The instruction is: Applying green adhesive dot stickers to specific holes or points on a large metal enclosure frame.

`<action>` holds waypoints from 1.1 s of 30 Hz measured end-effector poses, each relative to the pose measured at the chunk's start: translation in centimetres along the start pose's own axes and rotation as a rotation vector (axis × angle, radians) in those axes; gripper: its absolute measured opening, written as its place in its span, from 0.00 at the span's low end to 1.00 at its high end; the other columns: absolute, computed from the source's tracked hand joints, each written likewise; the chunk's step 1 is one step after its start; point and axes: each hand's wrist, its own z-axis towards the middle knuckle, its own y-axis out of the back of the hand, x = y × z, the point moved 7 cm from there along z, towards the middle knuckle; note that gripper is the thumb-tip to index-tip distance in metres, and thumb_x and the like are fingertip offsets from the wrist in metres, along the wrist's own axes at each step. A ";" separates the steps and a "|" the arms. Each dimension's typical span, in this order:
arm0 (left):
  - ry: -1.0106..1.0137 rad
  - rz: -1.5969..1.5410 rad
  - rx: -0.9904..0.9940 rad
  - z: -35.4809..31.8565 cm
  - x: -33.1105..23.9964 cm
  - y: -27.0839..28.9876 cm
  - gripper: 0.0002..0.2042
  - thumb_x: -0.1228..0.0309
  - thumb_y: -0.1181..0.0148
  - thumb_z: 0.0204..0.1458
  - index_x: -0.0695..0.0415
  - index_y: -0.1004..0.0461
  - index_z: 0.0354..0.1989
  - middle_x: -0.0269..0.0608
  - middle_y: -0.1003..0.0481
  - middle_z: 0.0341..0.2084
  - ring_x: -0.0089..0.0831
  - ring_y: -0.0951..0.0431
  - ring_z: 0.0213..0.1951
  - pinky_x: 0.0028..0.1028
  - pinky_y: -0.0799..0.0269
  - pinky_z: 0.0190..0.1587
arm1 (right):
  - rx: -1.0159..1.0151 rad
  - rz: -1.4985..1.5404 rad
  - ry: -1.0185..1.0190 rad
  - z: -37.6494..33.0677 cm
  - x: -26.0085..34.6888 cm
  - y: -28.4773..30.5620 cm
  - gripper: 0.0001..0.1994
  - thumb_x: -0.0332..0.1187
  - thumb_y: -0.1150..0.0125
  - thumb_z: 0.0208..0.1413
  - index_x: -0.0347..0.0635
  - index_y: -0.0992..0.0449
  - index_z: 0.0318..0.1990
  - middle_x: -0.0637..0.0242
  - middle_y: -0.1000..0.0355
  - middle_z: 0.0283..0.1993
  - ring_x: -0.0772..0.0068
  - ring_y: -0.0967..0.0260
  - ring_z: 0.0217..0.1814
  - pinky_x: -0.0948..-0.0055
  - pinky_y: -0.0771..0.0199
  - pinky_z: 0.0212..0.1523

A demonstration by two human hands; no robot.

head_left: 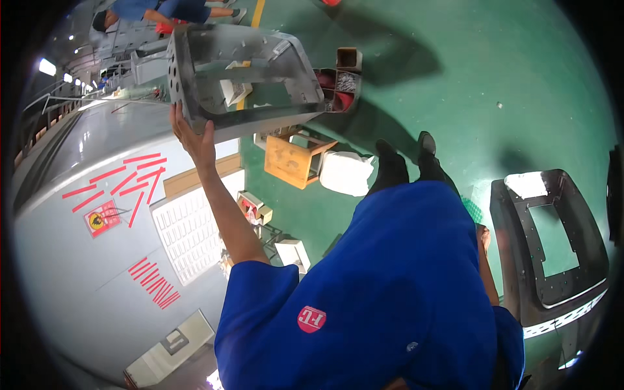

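My left hand [195, 138] grips the near left corner of a large grey metal housing [273, 117], an open frame with rounded corners and round holes along its left side. The thumb lies on the near edge of the housing and the fingers reach round its corner. My right hand [483, 238] hangs low at my right side, partly hidden by my blue shirt, with its fingers curled. Just above it shows a bright green, mesh-like piece [474, 210]; whether the fingers hold it is hard to see. Close to that hand stands a second, dark housing [513, 240] of similar shape.
A grey worktable [117, 260] on the left bears red strips [151, 283] and a white slotted sheet [195, 221]. Past it are a wooden stool [286, 161], a white bag [346, 173] and divided bins [346, 81] of small parts. Another person [140, 9] is at the far left.
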 end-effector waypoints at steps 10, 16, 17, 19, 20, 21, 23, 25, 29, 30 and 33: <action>0.283 -0.601 0.079 0.1 7.1 2.7 0.33 0.80 0.39 0.39 0.63 0.39 0.59 0.46 0.36 0.56 0.36 0.38 0.60 0.32 0.48 0.64 | 0.022 -0.006 -0.028 0.7 6.7 3.8 0.15 0.40 0.37 0.38 0.40 0.21 0.31 0.56 0.24 0.30 0.54 0.25 0.33 0.61 0.26 0.36; 0.299 -0.847 0.135 2.0 6.9 0.9 0.36 0.85 0.41 0.37 0.63 0.41 0.62 0.46 0.38 0.60 0.36 0.39 0.62 0.31 0.48 0.64 | 0.094 0.302 -0.058 1.5 10.8 7.2 0.12 0.37 0.37 0.41 0.40 0.21 0.31 0.57 0.23 0.30 0.57 0.24 0.33 0.65 0.26 0.36; 0.288 -0.869 0.136 2.3 6.5 0.3 0.36 0.86 0.42 0.37 0.63 0.41 0.62 0.46 0.38 0.60 0.36 0.39 0.62 0.31 0.48 0.64 | 0.112 0.244 -0.032 2.3 10.3 6.3 0.12 0.37 0.38 0.40 0.41 0.20 0.33 0.56 0.23 0.31 0.57 0.24 0.33 0.65 0.26 0.37; 0.264 -0.888 0.156 2.9 5.2 -1.0 0.36 0.87 0.43 0.37 0.63 0.42 0.62 0.46 0.39 0.61 0.36 0.41 0.63 0.31 0.50 0.65 | 0.074 0.211 -0.005 3.2 10.5 5.7 0.12 0.35 0.37 0.39 0.41 0.19 0.32 0.56 0.24 0.28 0.58 0.24 0.31 0.64 0.28 0.35; 0.251 -0.885 0.174 3.2 4.4 -1.8 0.37 0.88 0.44 0.38 0.63 0.43 0.63 0.47 0.40 0.61 0.36 0.43 0.64 0.32 0.52 0.66 | 0.055 0.195 0.007 3.6 10.5 5.6 0.11 0.34 0.37 0.38 0.41 0.19 0.32 0.56 0.24 0.27 0.58 0.25 0.30 0.64 0.28 0.34; 0.238 -0.882 0.193 3.5 3.8 -2.7 0.37 0.88 0.45 0.38 0.63 0.45 0.64 0.47 0.41 0.62 0.36 0.44 0.65 0.32 0.53 0.67 | 0.063 0.247 -0.003 3.8 10.5 5.4 0.12 0.35 0.37 0.38 0.41 0.19 0.32 0.56 0.24 0.27 0.57 0.25 0.30 0.64 0.28 0.34; 0.206 -0.908 0.211 4.2 2.9 -4.0 0.39 0.88 0.43 0.37 0.62 0.45 0.64 0.46 0.39 0.61 0.35 0.43 0.64 0.31 0.51 0.66 | 0.068 0.246 -0.008 4.4 10.7 5.2 0.11 0.35 0.37 0.38 0.41 0.19 0.31 0.55 0.24 0.26 0.58 0.25 0.30 0.64 0.28 0.34; 0.185 -0.935 0.232 4.7 2.0 -5.5 0.40 0.89 0.43 0.36 0.61 0.45 0.64 0.45 0.39 0.61 0.34 0.42 0.64 0.30 0.50 0.65 | 0.081 0.250 -0.030 5.2 10.7 4.8 0.12 0.35 0.36 0.38 0.40 0.19 0.31 0.55 0.24 0.27 0.57 0.24 0.31 0.63 0.28 0.34; 0.186 -0.991 0.274 5.8 0.0 -8.8 0.40 0.89 0.43 0.36 0.61 0.46 0.64 0.46 0.40 0.61 0.34 0.43 0.64 0.30 0.51 0.66 | 0.073 0.191 -0.058 6.6 10.8 3.8 0.11 0.36 0.37 0.40 0.41 0.19 0.31 0.55 0.23 0.28 0.56 0.24 0.32 0.63 0.27 0.35; 0.191 -1.005 0.283 6.1 -0.5 -9.6 0.40 0.89 0.43 0.36 0.61 0.46 0.64 0.46 0.40 0.61 0.35 0.43 0.64 0.30 0.50 0.66 | 0.082 0.231 -0.062 7.0 10.7 3.4 0.11 0.36 0.37 0.40 0.41 0.19 0.32 0.55 0.23 0.28 0.56 0.24 0.32 0.63 0.26 0.35; 0.196 -1.040 0.302 6.0 -1.4 -11.7 0.39 0.89 0.44 0.36 0.61 0.46 0.64 0.46 0.40 0.61 0.35 0.43 0.64 0.31 0.50 0.66 | 0.095 0.345 -0.056 7.8 9.9 1.9 0.12 0.35 0.38 0.41 0.41 0.19 0.34 0.55 0.23 0.29 0.59 0.24 0.30 0.66 0.26 0.35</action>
